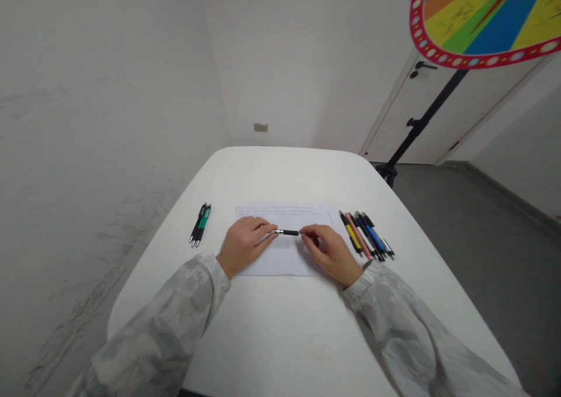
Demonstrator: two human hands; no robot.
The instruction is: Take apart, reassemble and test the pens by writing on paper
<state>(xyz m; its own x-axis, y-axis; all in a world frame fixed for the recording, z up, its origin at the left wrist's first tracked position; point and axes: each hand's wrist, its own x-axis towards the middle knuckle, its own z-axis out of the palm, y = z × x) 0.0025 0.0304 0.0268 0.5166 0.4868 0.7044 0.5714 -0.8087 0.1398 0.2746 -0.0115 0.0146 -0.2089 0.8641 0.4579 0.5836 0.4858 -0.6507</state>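
Note:
Both of my hands hold one black pen [289,232] level above a white sheet of paper [284,256]. My left hand [245,245] pinches the pen's silver end. My right hand [329,249] grips the black end with closed fingers. The sheet lies in the middle of the white table [280,327] and has faint lines of writing along its top edge.
Two pens, one black and one green [200,224], lie left of the sheet. A row of several pens [366,235] lies to its right. A colourful prize wheel [486,17] on a black stand [421,122] stands at the back right, near a door.

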